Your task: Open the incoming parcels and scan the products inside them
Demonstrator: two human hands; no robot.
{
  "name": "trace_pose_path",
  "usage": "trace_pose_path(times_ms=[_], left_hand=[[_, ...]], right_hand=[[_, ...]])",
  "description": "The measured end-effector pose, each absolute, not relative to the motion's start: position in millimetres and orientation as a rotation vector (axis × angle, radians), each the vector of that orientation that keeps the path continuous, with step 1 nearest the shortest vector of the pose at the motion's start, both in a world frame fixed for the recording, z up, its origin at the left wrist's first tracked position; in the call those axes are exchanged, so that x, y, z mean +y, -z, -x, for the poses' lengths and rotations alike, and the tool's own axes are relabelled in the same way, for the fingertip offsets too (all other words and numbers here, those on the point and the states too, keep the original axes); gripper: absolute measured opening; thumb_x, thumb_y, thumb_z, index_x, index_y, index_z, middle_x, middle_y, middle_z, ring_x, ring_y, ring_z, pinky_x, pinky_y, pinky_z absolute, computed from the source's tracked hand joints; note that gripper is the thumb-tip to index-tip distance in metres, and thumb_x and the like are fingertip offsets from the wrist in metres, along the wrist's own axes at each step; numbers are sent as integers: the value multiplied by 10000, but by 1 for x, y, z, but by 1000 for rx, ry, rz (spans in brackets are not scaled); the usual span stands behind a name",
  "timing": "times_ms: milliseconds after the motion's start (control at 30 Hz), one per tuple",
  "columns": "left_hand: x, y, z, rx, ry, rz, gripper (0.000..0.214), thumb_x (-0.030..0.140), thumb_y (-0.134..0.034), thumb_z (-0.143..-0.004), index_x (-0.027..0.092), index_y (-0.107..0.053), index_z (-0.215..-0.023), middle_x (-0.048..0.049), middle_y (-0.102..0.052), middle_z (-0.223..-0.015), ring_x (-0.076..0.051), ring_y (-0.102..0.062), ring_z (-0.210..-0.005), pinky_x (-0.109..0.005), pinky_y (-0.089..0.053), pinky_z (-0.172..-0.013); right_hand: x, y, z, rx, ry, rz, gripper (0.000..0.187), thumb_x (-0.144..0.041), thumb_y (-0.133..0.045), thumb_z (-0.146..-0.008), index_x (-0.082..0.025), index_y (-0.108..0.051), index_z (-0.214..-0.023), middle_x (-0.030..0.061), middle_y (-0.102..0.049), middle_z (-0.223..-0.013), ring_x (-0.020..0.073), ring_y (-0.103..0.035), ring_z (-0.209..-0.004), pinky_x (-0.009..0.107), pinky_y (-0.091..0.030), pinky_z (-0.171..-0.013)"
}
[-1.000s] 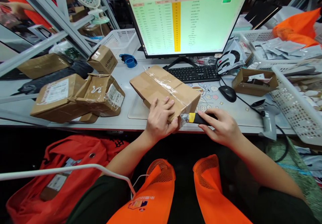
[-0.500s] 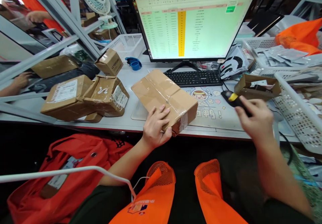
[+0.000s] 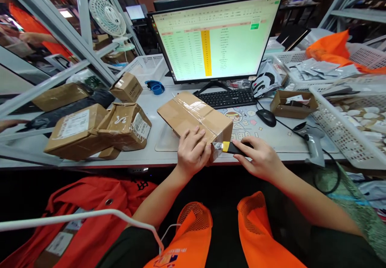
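Note:
A taped cardboard box (image 3: pixel 197 113) lies at an angle across the desk mat, its near end at the desk's front edge. My left hand (image 3: pixel 193 149) grips that near end, fingers over the top; the thumb is partly hidden. In my right hand (image 3: pixel 257 155) is a black and yellow utility knife (image 3: pixel 230 147). Its tip meets the near end of the box, close to my left fingers; whether the blade is in the tape I cannot tell.
A monitor (image 3: pixel 214 39) and keyboard (image 3: pixel 226 98) stand behind the box. Several cartons (image 3: pixel 125 125) are piled at left. On the right are a mouse (image 3: pixel 266 117), a barcode scanner (image 3: pixel 313 141), a small open carton (image 3: pixel 292 104) and white baskets (image 3: pixel 340 133). A red bag (image 3: pixel 99 203) hangs below.
My right hand has moved left with the utility knife, from beside the small open carton to the near end of the box. My left hand stays on the box. The view has shifted slightly.

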State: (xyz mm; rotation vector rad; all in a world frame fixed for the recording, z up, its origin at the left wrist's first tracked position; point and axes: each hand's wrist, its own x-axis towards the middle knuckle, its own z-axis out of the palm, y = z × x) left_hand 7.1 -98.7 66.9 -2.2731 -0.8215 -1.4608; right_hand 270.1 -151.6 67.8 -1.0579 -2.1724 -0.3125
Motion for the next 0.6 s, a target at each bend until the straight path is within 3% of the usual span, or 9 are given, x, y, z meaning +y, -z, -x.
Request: trace_pose_path(times_ms=[233, 400, 500, 600], left_hand=[[-97, -68, -11, -804, 1476, 2266, 94, 128, -661, -927, 168, -677, -1011, -134, -781, -1112, -305, -727, -1189, -486, -518, -1073], [-104, -61, 10, -751, 1527, 2292, 169, 77, -667, -910, 158, -668, -1059, -168, -766, -1166, -316, -706, -1230, -500, -554, -1054], [-102, -55, 49, -695, 1584, 2358, 168, 77, -647, -919, 169, -669, -1058, -139, -774, -1166, -292, -716, -1213, -557, -510, -1127], [-93, -48, 103, -863, 1815, 2186, 95, 220, -593, -980, 201, -684, -962, -78, -789, -1093, -287, -713, -1209, -596, -499, -1141]], right_hand=[[-136, -73, -293, -2138, 369, 1188, 391, -379, -618, -1008, -193, -710, -1339, 129, -694, -1086, 237, -663, -906, 368, -565, -799], [-108, -67, -377, -1557, 529, 1600, 476, -478, -574, -999, -143, -747, -1289, 140, -688, -1005, 261, -666, -867, 396, -562, -811], [-124, -55, -393, -1514, 386, 1574, 471, -499, -572, -992, -169, -755, -1274, 113, -704, -982, 261, -678, -907, 403, -566, -860], [-149, -31, -376, -1542, 197, 1547, 445, -495, -574, -997, -185, -764, -1254, 104, -715, -1007, 248, -686, -924, 390, -575, -857]])
